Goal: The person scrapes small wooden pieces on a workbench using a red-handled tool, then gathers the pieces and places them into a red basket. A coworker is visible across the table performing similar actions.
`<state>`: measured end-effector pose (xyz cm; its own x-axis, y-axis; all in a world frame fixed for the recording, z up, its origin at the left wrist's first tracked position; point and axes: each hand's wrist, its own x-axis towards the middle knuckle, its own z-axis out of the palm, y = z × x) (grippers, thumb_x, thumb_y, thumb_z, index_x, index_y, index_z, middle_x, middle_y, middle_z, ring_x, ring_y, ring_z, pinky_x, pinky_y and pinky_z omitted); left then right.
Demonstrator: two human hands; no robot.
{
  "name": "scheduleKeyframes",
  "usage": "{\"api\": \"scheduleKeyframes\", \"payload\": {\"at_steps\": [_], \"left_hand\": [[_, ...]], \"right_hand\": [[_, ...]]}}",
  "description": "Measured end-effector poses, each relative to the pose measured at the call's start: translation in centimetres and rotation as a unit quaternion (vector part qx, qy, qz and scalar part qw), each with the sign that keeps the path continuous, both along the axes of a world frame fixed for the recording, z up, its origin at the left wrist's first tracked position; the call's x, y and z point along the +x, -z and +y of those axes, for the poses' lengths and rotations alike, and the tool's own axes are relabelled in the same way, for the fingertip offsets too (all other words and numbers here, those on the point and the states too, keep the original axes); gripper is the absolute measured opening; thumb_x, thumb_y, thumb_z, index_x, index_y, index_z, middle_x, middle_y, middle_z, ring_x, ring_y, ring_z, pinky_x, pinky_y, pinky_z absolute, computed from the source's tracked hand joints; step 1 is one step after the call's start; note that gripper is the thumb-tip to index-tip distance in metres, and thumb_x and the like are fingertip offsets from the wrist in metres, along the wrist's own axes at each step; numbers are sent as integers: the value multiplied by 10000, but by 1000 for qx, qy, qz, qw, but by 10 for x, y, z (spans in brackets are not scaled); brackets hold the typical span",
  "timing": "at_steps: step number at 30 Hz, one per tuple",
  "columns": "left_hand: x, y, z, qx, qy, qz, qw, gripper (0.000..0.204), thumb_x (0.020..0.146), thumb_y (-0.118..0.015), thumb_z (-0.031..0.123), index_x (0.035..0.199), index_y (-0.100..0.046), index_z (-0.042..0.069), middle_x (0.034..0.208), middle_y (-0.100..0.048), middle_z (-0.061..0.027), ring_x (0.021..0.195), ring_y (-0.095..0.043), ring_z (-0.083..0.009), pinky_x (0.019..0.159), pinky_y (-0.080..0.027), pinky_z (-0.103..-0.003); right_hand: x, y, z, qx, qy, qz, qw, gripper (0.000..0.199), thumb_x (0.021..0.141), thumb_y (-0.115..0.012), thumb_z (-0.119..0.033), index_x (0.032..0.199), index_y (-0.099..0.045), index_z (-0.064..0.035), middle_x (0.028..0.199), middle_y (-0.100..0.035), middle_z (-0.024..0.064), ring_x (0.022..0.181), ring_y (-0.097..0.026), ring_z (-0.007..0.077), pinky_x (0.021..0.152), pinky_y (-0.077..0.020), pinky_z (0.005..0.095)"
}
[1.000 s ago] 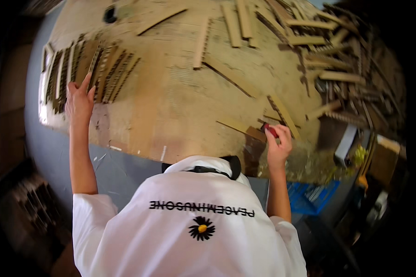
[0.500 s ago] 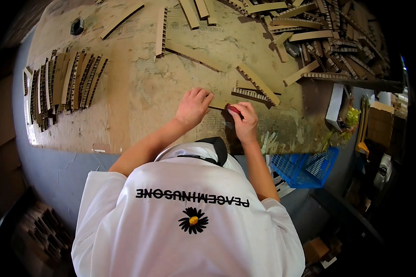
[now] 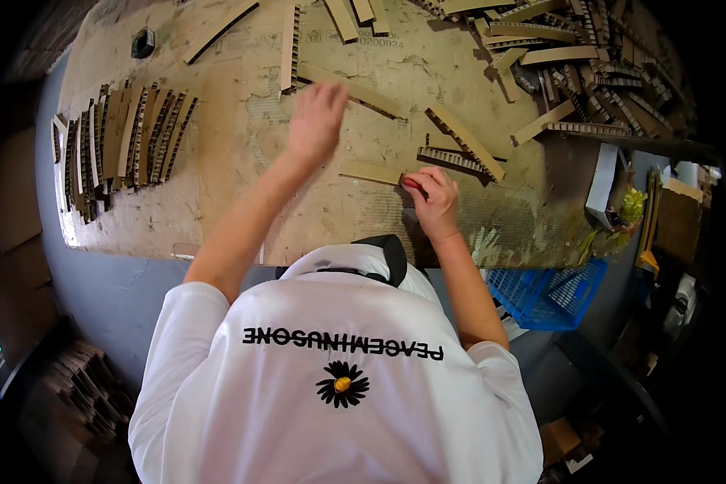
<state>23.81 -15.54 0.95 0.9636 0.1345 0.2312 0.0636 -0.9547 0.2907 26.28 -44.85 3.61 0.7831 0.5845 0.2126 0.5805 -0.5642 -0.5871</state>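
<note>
My right hand (image 3: 436, 206) is closed around a small red object (image 3: 411, 184), mostly hidden by the fingers, so its kind does not show. A flat honeycomb cardboard strip (image 3: 369, 172) lies on the table just left of that hand, its right end at the red object. My left hand (image 3: 319, 121) is over the middle of the table, its fingers smeared by motion. Closest to it is a long cardboard strip (image 3: 371, 98) lying at a slant. To the right, another strip (image 3: 468, 145) leans across a shorter honeycomb strip (image 3: 452, 160).
Cardboard covers the worktable (image 3: 242, 194). At the left stands a row of honeycomb strips (image 3: 125, 137); a large loose heap (image 3: 597, 81) fills the far right. A dark small block (image 3: 143, 43) sits at the far left. Below the right edge is a blue plastic crate (image 3: 552, 298).
My left hand has left the strip beside my right hand and moved away from me toward the slanted strip. That nearer strip is now uncovered. My right hand still grips the red object.
</note>
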Motion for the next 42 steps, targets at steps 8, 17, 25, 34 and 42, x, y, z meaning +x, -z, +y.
{"api": "scheduleKeyframes", "payload": {"at_steps": [8,17,25,34,42], "left_hand": [[48,-10,63,125,100,51,986,433,861,-653,29,1291,-607,59,1243,-648,-123,1271,-572,-348,1063,-471,-487],[-24,-6,-18,-10,64,102,993,461,881,-697,80,1335,-617,67,1210,-636,-105,1127,-594,-336,934,-507,-442],[-36,-2,-19,-96,39,4,995,454,846,-791,153,1271,-648,86,1205,-643,-83,1104,-593,-323,937,-500,-454],[-33,7,-20,-93,23,4,995,391,855,-782,166,1231,-681,124,1201,-647,-40,1119,-596,-294,930,-494,-436],[-34,8,-18,-84,19,9,996,384,853,-777,167,1224,-685,128,1201,-648,-26,1122,-591,-290,917,-484,-432]], "right_hand": [[3,7,-1,11,-10,-5,1000,152,802,-831,-148,946,-784,-163,1005,-708,-2,924,-666,247,762,-417,402],[1,8,-1,3,-5,6,1000,148,800,-834,-149,936,-780,-163,1018,-706,-4,930,-666,249,764,-420,401],[30,-42,34,119,18,69,990,147,828,-829,-37,960,-766,-20,936,-684,114,842,-692,276,758,-553,353],[69,-7,67,89,-62,38,993,129,819,-830,-40,929,-763,-55,895,-661,74,843,-654,279,738,-535,375],[73,6,72,51,-91,11,994,153,791,-855,-91,919,-773,-109,925,-690,27,878,-664,257,748,-503,391]]}}
